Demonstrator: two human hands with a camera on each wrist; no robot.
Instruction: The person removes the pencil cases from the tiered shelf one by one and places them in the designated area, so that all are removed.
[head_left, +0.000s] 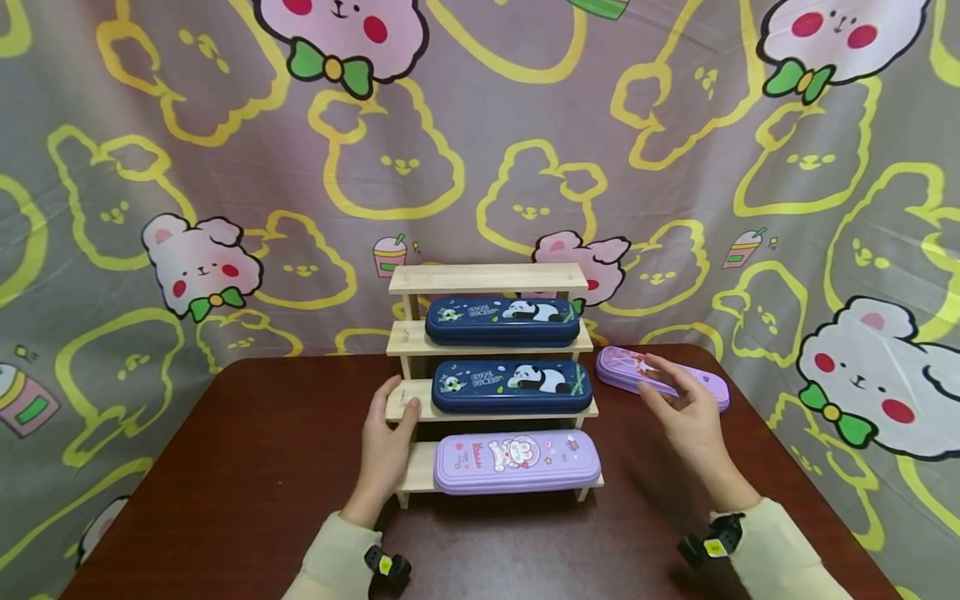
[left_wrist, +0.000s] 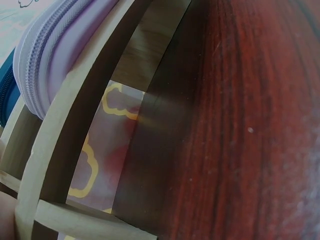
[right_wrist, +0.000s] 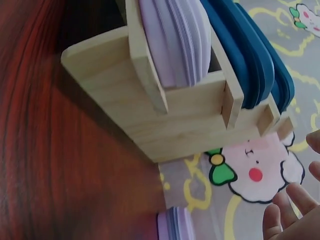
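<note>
Reach, I judge: left hand (head_left: 386,446) clamping the tiered rack (head_left: 487,277), right hand (head_left: 696,427), fingers apart, must pinch the purple pencil case (head_left: 618,367) right of it.

Muted light; pale glare on tabletop (left_wrist: 290,195); shelf (left_wrist: 56,110) bowed in left wrist view.

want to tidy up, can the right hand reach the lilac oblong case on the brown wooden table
Probably yes: the right hand looks empty and near the lilac oblong case, nothing visible between them.
</note>
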